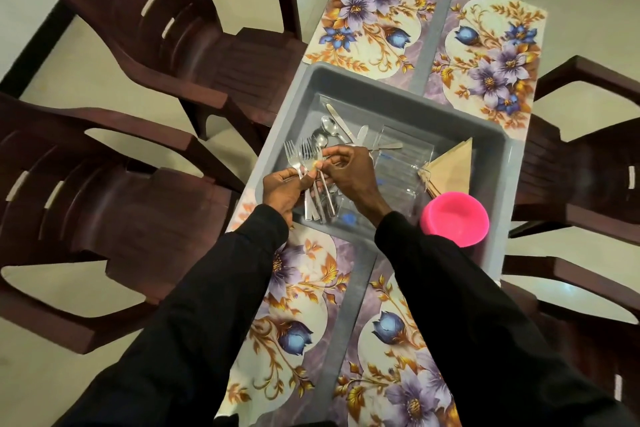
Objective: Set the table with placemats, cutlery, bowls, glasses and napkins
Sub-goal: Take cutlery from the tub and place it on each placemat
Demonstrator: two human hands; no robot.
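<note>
Grey table [429, 35], floral placemats [367, 10], brown chairs [156, 28]. Grey tub [381, 80]: spoons [329, 126], knives [333, 112], glasses [398, 163], napkins [450, 166], pink bowls [457, 218]. Left hand [280, 191] grips forks [301, 156]; right hand [353, 170] pinches one.

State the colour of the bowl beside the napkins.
The bowl is bright pink, clearest in the head view.

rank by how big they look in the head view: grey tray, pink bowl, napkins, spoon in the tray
1. grey tray
2. pink bowl and napkins: too alike to rank, and the bowl sits nearer the camera
3. spoon
</note>
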